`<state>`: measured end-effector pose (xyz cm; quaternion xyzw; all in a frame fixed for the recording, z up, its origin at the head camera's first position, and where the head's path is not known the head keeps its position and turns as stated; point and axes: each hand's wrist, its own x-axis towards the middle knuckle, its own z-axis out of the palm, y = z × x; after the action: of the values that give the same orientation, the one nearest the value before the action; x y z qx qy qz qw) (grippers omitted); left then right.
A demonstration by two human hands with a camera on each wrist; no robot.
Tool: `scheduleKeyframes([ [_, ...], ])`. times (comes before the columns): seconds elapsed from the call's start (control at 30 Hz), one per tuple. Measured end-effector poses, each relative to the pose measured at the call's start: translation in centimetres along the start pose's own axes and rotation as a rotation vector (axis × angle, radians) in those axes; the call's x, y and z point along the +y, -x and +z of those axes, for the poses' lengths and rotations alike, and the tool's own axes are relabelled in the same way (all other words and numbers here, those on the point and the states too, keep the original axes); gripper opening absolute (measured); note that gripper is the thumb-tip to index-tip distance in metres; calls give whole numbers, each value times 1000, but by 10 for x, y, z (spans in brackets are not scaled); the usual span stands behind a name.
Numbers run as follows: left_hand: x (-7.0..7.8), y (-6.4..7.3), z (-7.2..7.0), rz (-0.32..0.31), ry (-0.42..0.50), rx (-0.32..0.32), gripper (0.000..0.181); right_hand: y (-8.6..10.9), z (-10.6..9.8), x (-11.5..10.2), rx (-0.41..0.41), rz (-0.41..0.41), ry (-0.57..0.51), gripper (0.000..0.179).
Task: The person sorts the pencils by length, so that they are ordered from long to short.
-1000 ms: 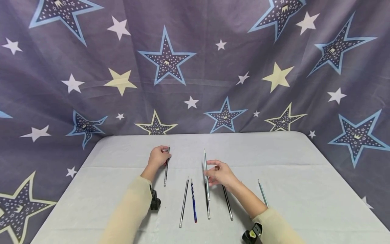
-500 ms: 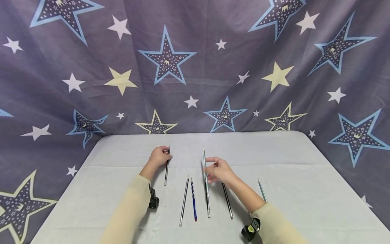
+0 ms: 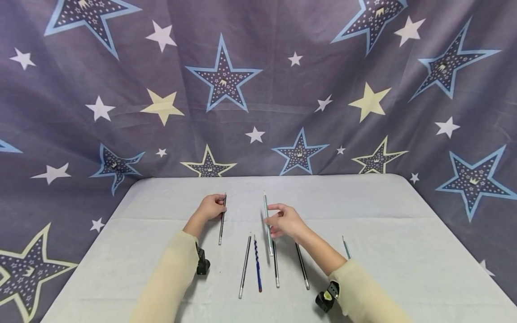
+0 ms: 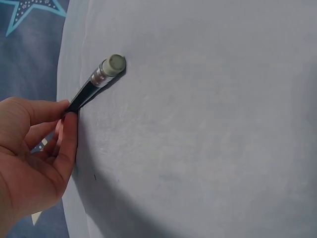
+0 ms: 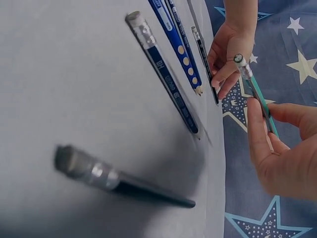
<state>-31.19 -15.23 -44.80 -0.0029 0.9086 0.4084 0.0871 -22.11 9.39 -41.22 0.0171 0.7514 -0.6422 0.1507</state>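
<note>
My left hand (image 3: 211,207) pinches a black pencil (image 3: 222,229) between thumb and fingers at the far left of the white table. In the left wrist view that pencil's eraser end (image 4: 116,64) points away from the hand, close to the cloth. My right hand (image 3: 286,220) pinches a teal pencil (image 3: 269,237) with its point facing the backdrop. The right wrist view has this teal pencil (image 5: 260,96) raised off the table, eraser end toward the camera. Just below it in the head view lies a black pencil (image 3: 276,269).
On the white table (image 3: 383,251) lie a black pencil (image 3: 244,268), a blue pencil (image 3: 258,269) with a dotted barrel and another black pencil (image 3: 302,267). A second teal pencil (image 3: 346,247) is partly hidden by the right forearm. A star-patterned curtain (image 3: 274,89) hangs behind.
My right hand has moved left and slightly farther from me, carrying the teal pencil. The left hand stays nearly still with its black pencil.
</note>
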Motion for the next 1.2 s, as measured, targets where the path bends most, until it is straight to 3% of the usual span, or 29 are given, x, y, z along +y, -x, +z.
scheduleKeyframes([
  [0.2, -1, 0, 0, -21, 34, -2, 49, -7, 8, -2, -11, -9, -3, 49],
  [0.73, -2, 2, 0, -1, 78, 8, 49, -17, 26, -11, -38, -21, 2, 48],
  [0.93, -6, 2, 0, -33, 65, 18, 49, -22, 34, -8, -62, -25, 7, 48],
  [1.2, -2, 1, 2, -20, 56, 12, 49, -28, 43, -9, -40, -11, -2, 46],
])
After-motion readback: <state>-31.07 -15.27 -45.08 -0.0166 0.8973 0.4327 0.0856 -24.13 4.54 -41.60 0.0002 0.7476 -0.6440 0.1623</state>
